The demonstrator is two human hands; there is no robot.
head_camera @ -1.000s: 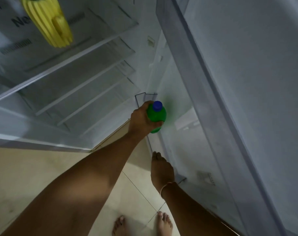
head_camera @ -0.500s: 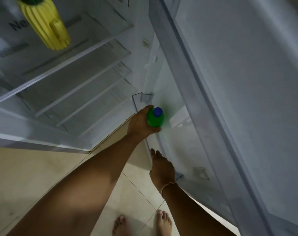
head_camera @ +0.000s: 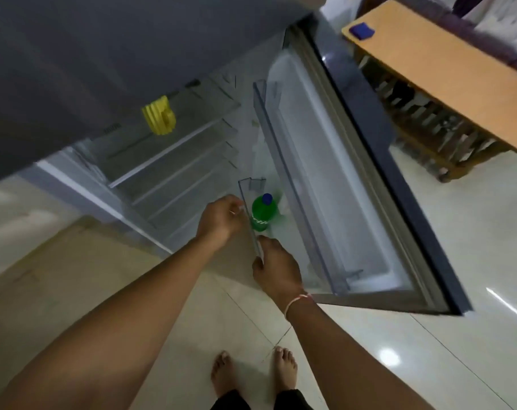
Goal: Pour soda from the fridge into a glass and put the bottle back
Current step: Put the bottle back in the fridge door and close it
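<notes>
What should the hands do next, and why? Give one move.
Probably swing the fridge door shut. The green bottle stands upright in the lower door shelf, the left hand is off it, and the right hand rests on the shelf's edge.

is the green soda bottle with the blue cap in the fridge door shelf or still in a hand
In the shelf. The green plastic soda bottle with blue cap stands upright behind the clear door-shelf rail; neither hand holds it.

Green bottle (head_camera: 261,214) stood in the door bin (head_camera: 249,214); left hand (head_camera: 220,221) beside it, right hand (head_camera: 276,269) gripped the rim.
</notes>
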